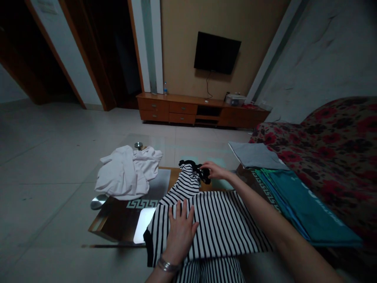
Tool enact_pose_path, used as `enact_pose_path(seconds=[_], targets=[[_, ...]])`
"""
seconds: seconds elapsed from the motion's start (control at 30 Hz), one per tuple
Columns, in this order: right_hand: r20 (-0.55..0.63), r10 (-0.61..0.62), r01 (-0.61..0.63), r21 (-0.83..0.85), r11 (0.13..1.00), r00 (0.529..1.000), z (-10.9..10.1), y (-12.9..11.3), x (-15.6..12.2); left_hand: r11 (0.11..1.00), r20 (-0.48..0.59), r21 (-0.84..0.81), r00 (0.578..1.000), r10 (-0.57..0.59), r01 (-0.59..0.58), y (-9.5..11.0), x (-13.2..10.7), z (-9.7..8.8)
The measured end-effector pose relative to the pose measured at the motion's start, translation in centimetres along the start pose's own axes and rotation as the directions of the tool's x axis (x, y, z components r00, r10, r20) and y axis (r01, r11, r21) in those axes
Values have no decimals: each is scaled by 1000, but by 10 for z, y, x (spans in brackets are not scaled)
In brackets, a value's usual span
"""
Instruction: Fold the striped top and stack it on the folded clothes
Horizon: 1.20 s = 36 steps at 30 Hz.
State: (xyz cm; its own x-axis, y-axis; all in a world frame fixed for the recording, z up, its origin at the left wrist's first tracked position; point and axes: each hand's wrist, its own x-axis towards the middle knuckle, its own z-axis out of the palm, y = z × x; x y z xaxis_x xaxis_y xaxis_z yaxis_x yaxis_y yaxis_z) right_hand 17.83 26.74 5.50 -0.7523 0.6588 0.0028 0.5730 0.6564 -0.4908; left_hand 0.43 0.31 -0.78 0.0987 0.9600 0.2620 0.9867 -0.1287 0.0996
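Left hand [180,232] presses striped shirt [218,224]; right hand [216,170] pinches black collar [196,168].

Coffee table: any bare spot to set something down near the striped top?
The glass coffee table has a bare patch at its near-left corner, between the white cloth and the striped top. It's crowded on the right: the right hand, then the folded teal cloth on the sofa.

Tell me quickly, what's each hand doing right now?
Left hand: open, flat on the striped shirt.
Right hand: closed, holding the shirt's black trim.
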Motion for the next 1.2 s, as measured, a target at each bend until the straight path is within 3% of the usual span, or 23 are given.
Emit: enact_pose_path(seconds=[0.13,0.23,0.3,0.4,0.57,0.63,0.73,0.93,1.03,1.13,1.2], targets=[[-124,37,-50,-109,993,992,10,-1,-1,1000,-9,13,1000,1,-1,2,0,1],[-268,183,-199,-35,979,946,-3,-7,14,1000,-9,11,1000,-10,10,3,1,1],[-300,278,-291,1,957,912,-13,-8,19,1000,-5,12,1000,-11,11,4,1,0],[-246,425,-431,32,902,871,-17,-4,15,1000,-1,21,1000,-10,10,4,2,0],[-42,602,-599,72,798,797,3,7,-9,1000,-9,26,1000,-5,5,4,2,1],[7,614,-611,110,784,789,13,8,-15,1000,-7,24,1000,-2,3,4,1,1],[25,579,-573,179,800,815,25,7,-14,1000,-1,28,1000,-1,1,4,1,2],[-179,466,-431,201,880,867,25,5,9,999,-5,36,1000,0,1,4,1,3],[-201,439,-418,140,898,876,19,10,10,999,-5,32,1000,5,-5,3,2,1],[-196,481,-480,55,876,855,15,14,3,999,-9,28,1000,21,-21,3,2,0],[-225,543,-556,3,831,809,11,14,-1,999,-14,27,999,32,-32,3,2,-1]])
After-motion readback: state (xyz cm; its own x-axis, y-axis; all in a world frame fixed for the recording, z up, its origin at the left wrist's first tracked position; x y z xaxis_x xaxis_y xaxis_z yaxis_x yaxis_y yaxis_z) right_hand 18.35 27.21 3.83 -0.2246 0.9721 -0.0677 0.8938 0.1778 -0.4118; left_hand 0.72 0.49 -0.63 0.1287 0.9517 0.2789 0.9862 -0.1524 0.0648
